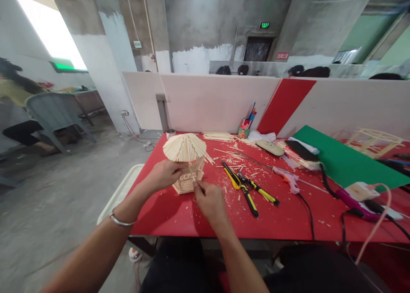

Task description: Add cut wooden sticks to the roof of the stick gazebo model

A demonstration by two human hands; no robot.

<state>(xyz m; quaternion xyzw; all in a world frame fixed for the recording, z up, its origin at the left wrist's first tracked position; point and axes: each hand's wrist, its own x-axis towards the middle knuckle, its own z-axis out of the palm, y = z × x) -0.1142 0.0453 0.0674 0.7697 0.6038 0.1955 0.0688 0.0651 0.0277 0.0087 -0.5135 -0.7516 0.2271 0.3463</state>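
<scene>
A small pavilion model made of thin wooden sticks (186, 161) stands on the red table (282, 218), with a round fanned roof and a square base. My left hand (165, 173) is closed around the model's left side, below the roof. My right hand (209, 199) sits just right of the base, its fingers pinched on a thin wooden stick (193, 175) that reaches up against the model's frame. A silver bracelet is on my left wrist.
Yellow-handled cutters (248, 187) lie right of my hands, then a glue gun (290, 180) with its black cord. Loose sticks (219, 136), a pen cup (245, 128), a green sheet (346, 160) and another stick frame (373, 141) lie farther back. A person sits at far left.
</scene>
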